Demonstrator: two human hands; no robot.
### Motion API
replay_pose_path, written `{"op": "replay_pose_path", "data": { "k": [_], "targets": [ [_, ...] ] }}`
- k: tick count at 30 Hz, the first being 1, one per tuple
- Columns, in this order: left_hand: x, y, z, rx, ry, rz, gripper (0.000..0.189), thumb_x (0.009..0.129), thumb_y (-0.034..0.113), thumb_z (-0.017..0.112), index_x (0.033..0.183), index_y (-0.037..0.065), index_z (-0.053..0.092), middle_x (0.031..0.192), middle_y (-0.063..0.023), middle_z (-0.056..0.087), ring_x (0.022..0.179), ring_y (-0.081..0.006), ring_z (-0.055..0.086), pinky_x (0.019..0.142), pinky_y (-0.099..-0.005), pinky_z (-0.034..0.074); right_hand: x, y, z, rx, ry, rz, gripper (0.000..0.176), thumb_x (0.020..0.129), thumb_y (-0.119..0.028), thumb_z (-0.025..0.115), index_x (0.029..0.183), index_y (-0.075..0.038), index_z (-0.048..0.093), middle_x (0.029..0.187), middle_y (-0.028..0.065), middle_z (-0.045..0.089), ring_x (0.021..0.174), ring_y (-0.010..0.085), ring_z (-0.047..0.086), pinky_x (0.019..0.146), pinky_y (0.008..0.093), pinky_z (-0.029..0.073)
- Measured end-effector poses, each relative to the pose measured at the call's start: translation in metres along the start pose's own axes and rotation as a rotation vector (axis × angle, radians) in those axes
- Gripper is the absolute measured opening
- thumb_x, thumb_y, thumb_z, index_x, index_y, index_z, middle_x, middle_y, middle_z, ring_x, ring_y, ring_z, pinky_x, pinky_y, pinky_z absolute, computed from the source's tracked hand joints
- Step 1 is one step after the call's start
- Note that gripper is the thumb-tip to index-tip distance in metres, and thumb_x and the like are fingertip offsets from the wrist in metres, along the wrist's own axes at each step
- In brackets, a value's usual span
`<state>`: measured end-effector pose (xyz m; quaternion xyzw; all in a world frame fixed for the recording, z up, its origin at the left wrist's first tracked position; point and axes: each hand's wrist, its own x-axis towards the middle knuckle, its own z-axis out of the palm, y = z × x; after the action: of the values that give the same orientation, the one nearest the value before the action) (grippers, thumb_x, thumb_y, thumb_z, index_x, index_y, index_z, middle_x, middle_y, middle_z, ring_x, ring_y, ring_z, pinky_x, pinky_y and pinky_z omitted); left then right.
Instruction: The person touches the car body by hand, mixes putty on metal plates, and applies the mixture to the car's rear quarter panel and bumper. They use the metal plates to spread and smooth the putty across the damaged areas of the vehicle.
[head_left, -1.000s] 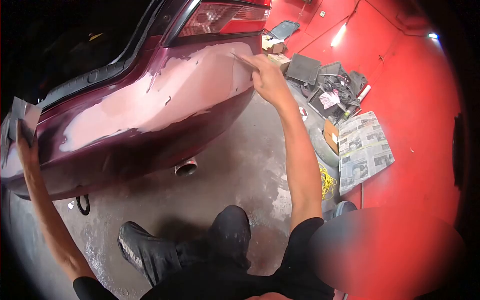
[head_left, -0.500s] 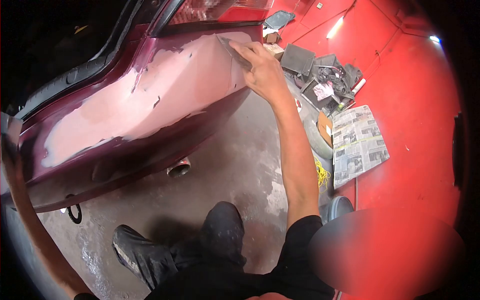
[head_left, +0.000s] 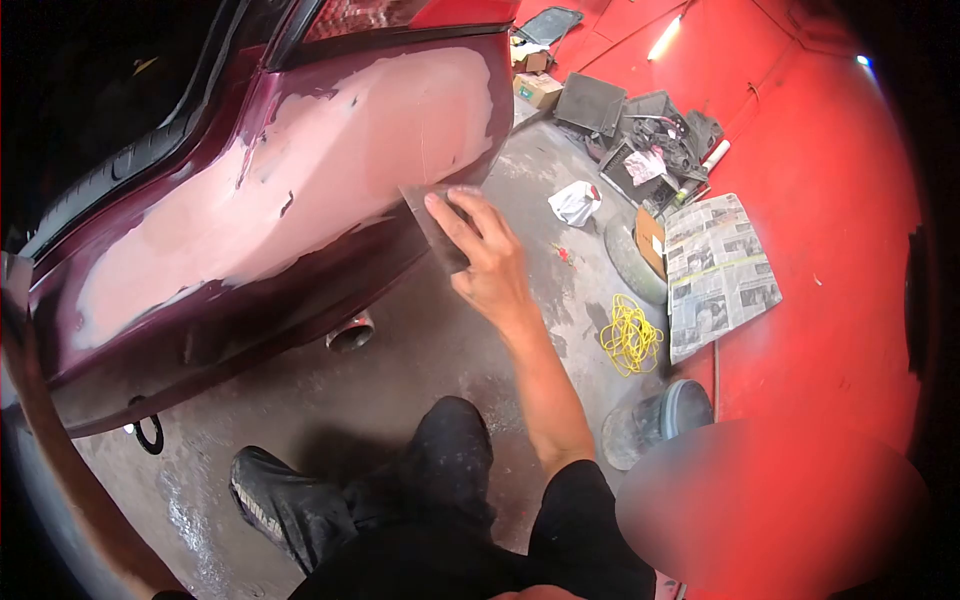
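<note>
My right hand (head_left: pixel 495 260) is closed on a thin, flat grey filler spreader (head_left: pixel 432 228), fingers pressed along its face. The spreader's tip lies at the lower edge of the pinkish filler patch (head_left: pixel 330 160), over the corner of the maroon car bumper (head_left: pixel 200 325). Filler covers much of the bumper below the tail light (head_left: pixel 365 15), with maroon paint showing around it. At the far left edge my left hand (head_left: pixel 18 340) is in shadow, closed by a flat greyish piece (head_left: pixel 16 278) that I cannot make out. Its fingers are mostly hidden.
An exhaust tip (head_left: pixel 350 334) and a black tow ring (head_left: pixel 149 434) sit under the bumper. On the floor to the right are a white cloth (head_left: pixel 575 203), yellow cord (head_left: pixel 630 335), a lidded bucket (head_left: pixel 660 420), a newspaper-covered panel (head_left: pixel 720 275) and dark crates (head_left: pixel 590 103).
My right hand has moved down and left with the spreader, from the filler's upper right to its lower edge. The left hand stays at the left edge.
</note>
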<state>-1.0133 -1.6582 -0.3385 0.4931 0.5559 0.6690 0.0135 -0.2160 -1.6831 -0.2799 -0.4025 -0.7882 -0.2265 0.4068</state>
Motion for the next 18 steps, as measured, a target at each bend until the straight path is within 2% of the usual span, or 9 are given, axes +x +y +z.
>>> {"op": "replay_pose_path", "data": {
  "k": [5,8,11,14,18],
  "targets": [
    [-0.003,0.003,-0.006,0.014,0.006,0.004,0.058,0.093,0.008,0.059,0.148,0.005,0.040,0.148,-0.0100,0.046,0.132,-0.0221,0.046,0.111,-0.0307,0.035,0.049,0.028,-0.033,0.015,0.085,0.040,0.067,0.072,0.015,0.053,0.131,-0.015,0.062,0.119,0.0149,0.063,0.107,0.0339,0.064,0.092,0.0411,0.051],
    [-0.002,0.007,-0.007,0.019,0.012,0.010,0.059,0.093,0.008,0.059,0.148,0.005,0.040,0.148,-0.0102,0.046,0.132,-0.0223,0.046,0.111,-0.0309,0.034,0.095,0.050,-0.032,0.010,0.017,-0.042,0.061,0.076,0.012,0.053,0.129,-0.014,0.062,0.116,0.0136,0.064,0.104,0.0340,0.063,0.089,0.0429,0.051],
    [-0.002,0.009,-0.010,0.026,0.017,0.014,0.059,0.093,0.009,0.059,0.148,0.005,0.040,0.148,-0.0104,0.046,0.132,-0.0224,0.046,0.111,-0.0311,0.034,0.120,0.064,-0.019,-0.035,-0.006,-0.073,0.055,0.072,0.007,0.060,0.122,-0.016,0.067,0.111,0.0085,0.064,0.098,0.0331,0.063,0.083,0.0431,0.054],
    [-0.002,0.009,-0.012,0.037,0.018,0.023,0.059,0.092,0.009,0.059,0.148,0.005,0.039,0.148,-0.0106,0.045,0.133,-0.0226,0.045,0.111,-0.0312,0.034,0.130,0.069,-0.012,-0.078,0.024,-0.156,0.053,0.072,0.005,0.061,0.120,-0.017,0.067,0.107,0.0059,0.065,0.095,0.0307,0.064,0.081,0.0422,0.054],
    [-0.002,0.006,-0.016,0.062,0.010,0.033,0.060,0.092,0.009,0.059,0.148,0.005,0.039,0.149,-0.0109,0.045,0.133,-0.0228,0.045,0.112,-0.0315,0.033,0.133,0.065,-0.006,-0.080,-0.027,-0.165,0.060,0.071,0.009,0.054,0.124,-0.016,0.065,0.111,0.0062,0.065,0.101,0.0292,0.063,0.085,0.0394,0.051]
  ]
}}
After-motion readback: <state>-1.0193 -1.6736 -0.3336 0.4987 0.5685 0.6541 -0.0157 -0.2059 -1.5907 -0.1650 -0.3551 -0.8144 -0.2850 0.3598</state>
